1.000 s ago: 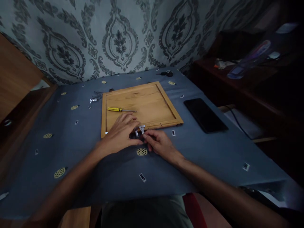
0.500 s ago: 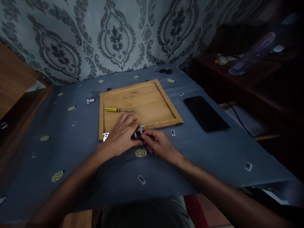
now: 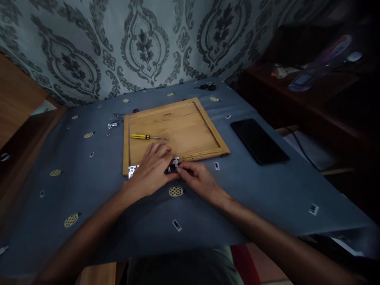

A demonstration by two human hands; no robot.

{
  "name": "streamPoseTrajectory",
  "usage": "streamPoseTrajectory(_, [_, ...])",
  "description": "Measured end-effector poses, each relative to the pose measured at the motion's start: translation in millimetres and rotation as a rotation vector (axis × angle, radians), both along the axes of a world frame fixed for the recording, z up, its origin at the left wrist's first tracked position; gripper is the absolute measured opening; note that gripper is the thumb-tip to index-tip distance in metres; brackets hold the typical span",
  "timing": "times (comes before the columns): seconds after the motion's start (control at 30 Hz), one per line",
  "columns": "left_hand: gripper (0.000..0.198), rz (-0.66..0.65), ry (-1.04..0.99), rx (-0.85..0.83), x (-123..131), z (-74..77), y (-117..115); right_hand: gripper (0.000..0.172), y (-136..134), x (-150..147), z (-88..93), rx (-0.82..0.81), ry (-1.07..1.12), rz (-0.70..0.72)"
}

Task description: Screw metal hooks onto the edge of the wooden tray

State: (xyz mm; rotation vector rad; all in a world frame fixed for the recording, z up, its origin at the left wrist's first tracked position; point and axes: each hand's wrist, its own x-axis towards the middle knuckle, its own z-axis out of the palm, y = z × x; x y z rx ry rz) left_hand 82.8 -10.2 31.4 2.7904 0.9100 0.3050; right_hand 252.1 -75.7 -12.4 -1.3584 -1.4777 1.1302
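Note:
A framed wooden panel (image 3: 175, 126) lies on the blue patterned cloth. My left hand (image 3: 152, 168) rests over its near edge, fingers curved round a metal hinge. That hinge (image 3: 175, 161) sits at the panel's near edge, and the fingertips of my right hand (image 3: 200, 180) pinch its near end. Another metal hinge (image 3: 131, 171) is at the near left corner, partly behind my left wrist. On the panel lies a yellow and black screwdriver (image 3: 148, 137), its shaft pointing right.
Right of the panel lies a black tablet-like slab (image 3: 259, 141). Loose metal hardware (image 3: 113, 125) is on the cloth at the panel's left. Black-handled scissors (image 3: 208, 86) lie near the patterned curtain (image 3: 145, 43). A clear bottle (image 3: 303, 81) is on the dark furniture at right.
Both hands keep nearly the same place on the hinge. My left thumb has shifted slightly, and the view has moved a little.

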Motion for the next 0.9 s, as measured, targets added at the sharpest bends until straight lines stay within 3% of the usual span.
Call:
streamPoseTrajectory(0.3, [0.023,0.066,-0.041,0.007,5,-1.3,-6,0.028,0,0,-0.6,0.001,-0.002,-0.020])
streamPoseTrajectory(0.5, [0.029,0.099,-0.039,-0.016,7,-0.1,-9,0.023,-6,7,6.8,0.003,-0.024,-0.082])
streamPoseTrajectory(0.6, [0.032,0.114,-0.040,-0.024,8,2.2,-11,0.024,-8,15,16.5,0.144,-0.265,-0.116])
streamPoseTrajectory(0.73, [0.034,0.133,-0.032,-0.035,9,4.2,-12,0.029,-5,24,20.2,0.349,-0.668,-0.012])
streamPoseTrajectory(0.9, [0.029,0.144,-0.028,-0.036,11,4.4,-12,0.032,-4,29,4.9,0.628,-0.755,0.042])
